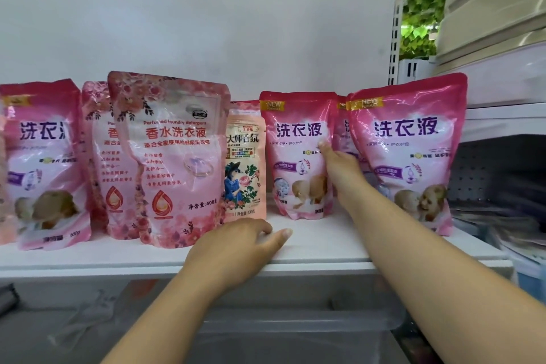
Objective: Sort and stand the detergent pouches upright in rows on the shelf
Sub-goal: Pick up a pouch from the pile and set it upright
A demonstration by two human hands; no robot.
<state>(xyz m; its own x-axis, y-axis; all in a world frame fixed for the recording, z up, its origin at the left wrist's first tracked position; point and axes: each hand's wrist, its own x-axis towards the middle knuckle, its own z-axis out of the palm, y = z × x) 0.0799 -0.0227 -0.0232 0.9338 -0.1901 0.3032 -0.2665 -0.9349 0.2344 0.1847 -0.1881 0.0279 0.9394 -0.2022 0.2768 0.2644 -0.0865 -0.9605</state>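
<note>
While the white shelf already carries a standing line of detergent pouches, the step in hand appears to be the straightening of the dark pink pouch at about 1 o'clock from the frame's centre. The right hand is laid against that pouch's right edge, in the gap beside the partly hidden pouch behind; whether its fingers curl round the edge cannot be told. The left hand is held low at 6 o'clock, fingers loosely spread and holding nothing, resting on or just above the shelf surface in front of the small peach floral pouch. At 9 o'clock the large rose-printed pouch stands upright before a matching one, and further dark pink pouches stand at the far left and far right. The next move is judged to call for the touched pouch to be squared with its like, and the peach one to be grouped apart.
</note>
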